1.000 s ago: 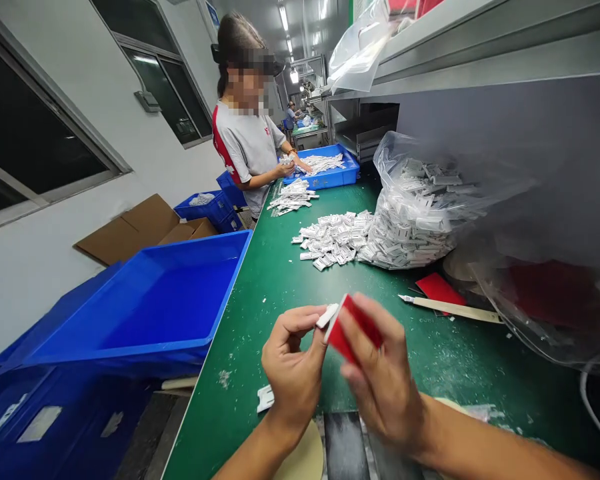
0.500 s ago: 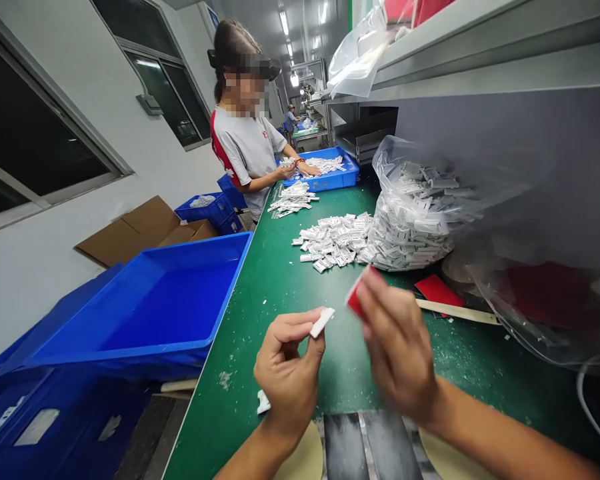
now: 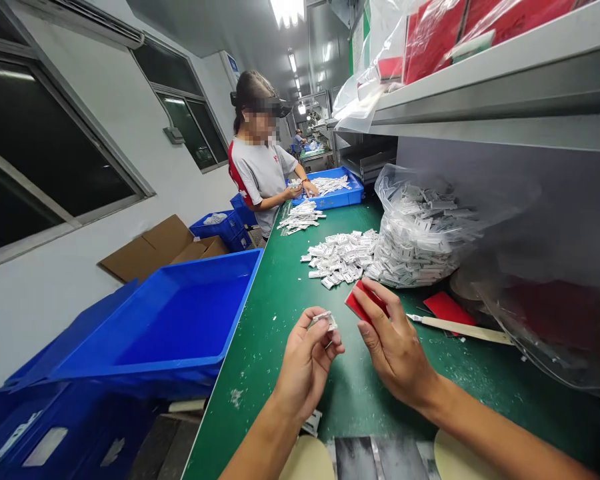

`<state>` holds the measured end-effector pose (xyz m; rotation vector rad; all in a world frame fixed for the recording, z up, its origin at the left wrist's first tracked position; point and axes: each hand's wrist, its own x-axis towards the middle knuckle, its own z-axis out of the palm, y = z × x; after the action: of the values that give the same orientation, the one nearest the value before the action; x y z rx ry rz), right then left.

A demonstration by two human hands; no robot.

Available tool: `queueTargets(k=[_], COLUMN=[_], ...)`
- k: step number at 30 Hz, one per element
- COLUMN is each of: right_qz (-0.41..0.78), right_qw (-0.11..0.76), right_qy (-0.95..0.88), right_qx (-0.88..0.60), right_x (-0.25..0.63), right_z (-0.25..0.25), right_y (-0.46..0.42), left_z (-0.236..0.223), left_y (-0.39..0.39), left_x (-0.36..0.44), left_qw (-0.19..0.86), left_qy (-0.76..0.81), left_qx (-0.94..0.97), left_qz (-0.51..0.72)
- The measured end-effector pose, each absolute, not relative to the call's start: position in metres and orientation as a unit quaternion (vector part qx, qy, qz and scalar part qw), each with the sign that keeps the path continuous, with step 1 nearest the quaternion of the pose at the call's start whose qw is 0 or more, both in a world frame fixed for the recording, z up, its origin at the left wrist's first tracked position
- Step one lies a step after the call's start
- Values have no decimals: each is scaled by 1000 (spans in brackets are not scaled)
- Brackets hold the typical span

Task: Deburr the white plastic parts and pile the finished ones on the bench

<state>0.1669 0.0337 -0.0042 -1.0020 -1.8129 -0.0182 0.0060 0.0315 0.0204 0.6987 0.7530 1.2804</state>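
Between the thumb and fingers of my left hand [image 3: 307,360] is a small white plastic part [image 3: 326,320], its hollow side showing. My right hand [image 3: 400,347] grips a flat red sanding pad [image 3: 365,299] with a pale edge, held just right of the part and apart from it. Another white piece [image 3: 312,421] lies on the green table [image 3: 260,333] by my left wrist. Beyond my hands, a heap of white parts [image 3: 341,257] spreads out beside a clear plastic bag [image 3: 415,233] full of the same parts.
A wooden-handled tool [image 3: 460,327] and a red sheet [image 3: 447,307] lie at the right. A large blue bin [image 3: 150,320] stands left of the table. At the far end, a co-worker [image 3: 263,160] handles white parts at a blue tray [image 3: 340,197]. A shelf [image 3: 480,100] overhangs the right side.
My left hand has turned the white part over, so its hollow side now shows. The red pad, blurred before, is now sharp and tilted flatter. The whole view has shifted.
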Motion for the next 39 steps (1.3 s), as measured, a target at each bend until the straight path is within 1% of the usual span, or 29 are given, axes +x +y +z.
queueTargets(k=[2, 4, 6, 7, 10, 11, 12, 14, 15, 17, 19, 20, 26, 29, 30, 32, 34, 36, 39], right_qz=[-27, -58, -53, -38, -1, -4, -14, -39, -49, -61, -66, -70, -65, -94, -102, -100, -86, -75, -37], right_qw=[525, 532, 518, 512, 526, 535, 537, 509, 491, 473, 485, 496, 521, 492, 471, 433, 419, 428, 473], right_qy=[-751, -783, -813, -815, -753, -745, -765, -810, -823, -810, -774, -767, -804, -831, -833, -810, -768, -749, -746], right_qx=[-400, -316, -260, -270, -396, -398, -355, -288, -281, -341, -401, -401, -279, -244, -272, -383, -477, -500, -466], right_x=[167, 169, 171, 173, 178, 179, 179, 180, 180, 182, 183, 183, 171, 168, 169, 173, 177, 181, 177], right_z=[-4, -3, -2, -2, 0, 1, 2, 3, 4, 5, 6, 6, 10, 7, 5, 3, 1, 1, 5], right_y=[32, 33, 38, 42, 50, 50, 50, 49, 49, 51, 50, 49, 23, 23, 27, 38, 49, 54, 48], left_z=[20, 19, 19, 20, 23, 24, 24, 24, 23, 23, 24, 24, 25, 22, 22, 22, 23, 24, 25], left_y=[31, 29, 28, 27, 26, 26, 26, 26, 27, 29, 31, 31, 30, 29, 29, 29, 29, 29, 30], left_x=[5, 4, 3, 3, 2, 2, 2, 1, 1, 1, 0, 0, 0, 1, 1, 1, 1, 2, 3], left_qw=[706, 730, 756, 768, 791, 796, 800, 805, 805, 800, 797, 797, 804, 807, 809, 814, 821, 823, 821], left_qy=[329, 322, 313, 309, 303, 303, 303, 305, 306, 305, 301, 299, 299, 308, 308, 305, 299, 293, 285], left_qx=[299, 286, 275, 270, 258, 256, 255, 256, 256, 252, 244, 239, 227, 229, 229, 229, 228, 226, 222], left_qz=[552, 531, 504, 492, 464, 457, 451, 441, 440, 451, 464, 467, 462, 448, 444, 437, 430, 432, 442])
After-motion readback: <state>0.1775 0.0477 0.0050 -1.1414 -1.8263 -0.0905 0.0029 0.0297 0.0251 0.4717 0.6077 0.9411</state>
